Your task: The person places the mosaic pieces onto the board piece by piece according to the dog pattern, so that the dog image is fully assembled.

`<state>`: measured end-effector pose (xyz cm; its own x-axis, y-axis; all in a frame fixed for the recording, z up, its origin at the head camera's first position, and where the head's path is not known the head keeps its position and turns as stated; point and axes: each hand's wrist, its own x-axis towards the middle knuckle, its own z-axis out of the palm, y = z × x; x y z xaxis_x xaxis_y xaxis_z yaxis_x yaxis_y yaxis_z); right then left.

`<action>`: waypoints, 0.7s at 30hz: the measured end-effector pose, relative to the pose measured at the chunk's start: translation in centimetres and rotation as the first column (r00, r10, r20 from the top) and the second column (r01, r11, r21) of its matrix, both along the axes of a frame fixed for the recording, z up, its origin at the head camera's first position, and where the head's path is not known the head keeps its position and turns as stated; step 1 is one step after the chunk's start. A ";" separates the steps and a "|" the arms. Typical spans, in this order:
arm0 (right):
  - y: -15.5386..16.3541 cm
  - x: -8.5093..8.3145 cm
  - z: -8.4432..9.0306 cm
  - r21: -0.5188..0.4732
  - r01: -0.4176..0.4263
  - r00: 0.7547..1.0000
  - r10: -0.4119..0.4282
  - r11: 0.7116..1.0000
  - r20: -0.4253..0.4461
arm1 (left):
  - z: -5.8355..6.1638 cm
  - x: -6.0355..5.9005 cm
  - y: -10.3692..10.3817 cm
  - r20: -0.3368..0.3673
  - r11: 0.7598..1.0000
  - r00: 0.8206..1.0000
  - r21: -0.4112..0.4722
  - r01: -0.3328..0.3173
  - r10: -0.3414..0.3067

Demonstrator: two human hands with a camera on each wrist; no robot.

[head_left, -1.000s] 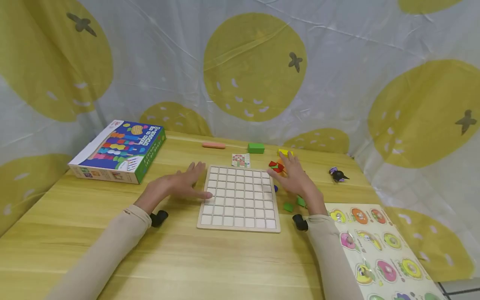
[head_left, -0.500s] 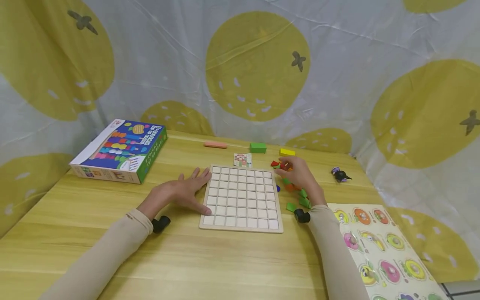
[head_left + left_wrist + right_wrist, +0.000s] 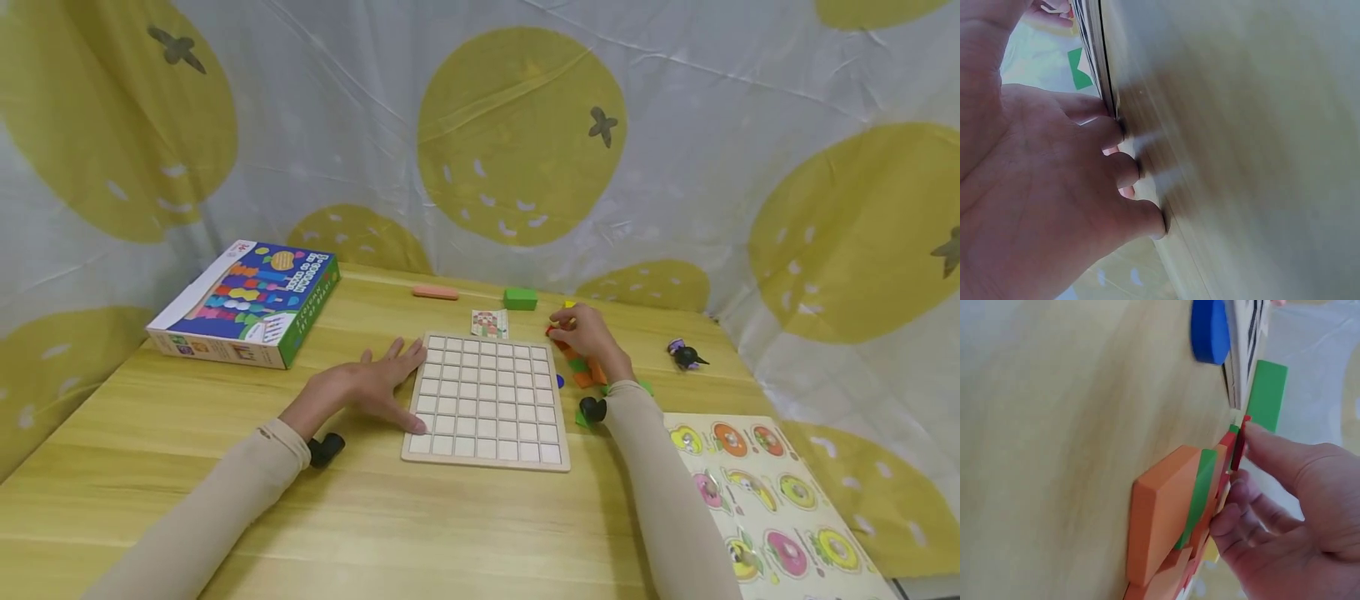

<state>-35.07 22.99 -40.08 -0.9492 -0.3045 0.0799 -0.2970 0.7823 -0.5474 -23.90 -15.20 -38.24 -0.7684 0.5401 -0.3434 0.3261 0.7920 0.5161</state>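
A pale wooden board divided into small squares lies flat on the table. My left hand, fingers spread, rests at its left side, the thumb over the edge; in the left wrist view its fingertips meet the tabletop. To the right of the board's far corner, my right hand reaches down into a heap of coloured wooden pieces. There its thumb and fingers pinch a thin red piece, partly hidden by the hand. Close by lie an orange block, a green piece and a blue piece.
Behind the board are a patterned card, a green block and a pink stick. A toy box stands at the left. Rightward lie a fruit puzzle board and a small black-and-purple toy. A curtain hangs behind.
My left hand has come down onto the board's left side. My right hand has lowered into the coloured pieces, its spread fingers closing on a red piece.
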 end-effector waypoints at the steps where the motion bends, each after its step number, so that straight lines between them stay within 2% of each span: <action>1: 0.0 -0.1 -0.1 0.000 0.002 1.000 -0.002 1.000 0.002 | 0.0 0.0 0.0 0.000 1.000 1.000 -0.003 0.000 0.000; 7: 0.1 -0.6 -0.3 -0.020 0.026 0.999 -0.026 0.999 0.022 | 0.0 0.0 0.0 0.005 1.000 1.000 -0.013 -0.009 0.009; 11: 0.1 -0.7 -0.3 -0.043 0.034 0.999 -0.035 0.999 -0.003 | -0.1 -0.1 0.0 0.004 1.000 1.000 -0.013 -0.015 0.015; 21: -0.8 0.0 0.5 -0.065 0.034 0.999 -0.036 0.997 -0.030 | -0.4 -0.1 -0.1 -0.004 1.000 1.000 -0.018 -0.008 0.008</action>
<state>-35.06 22.18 -39.61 -0.9558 -0.2645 0.1284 -0.2882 0.7559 -0.5878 -24.00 -15.30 -38.60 -0.7739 0.5275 -0.3504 0.3215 0.8040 0.5003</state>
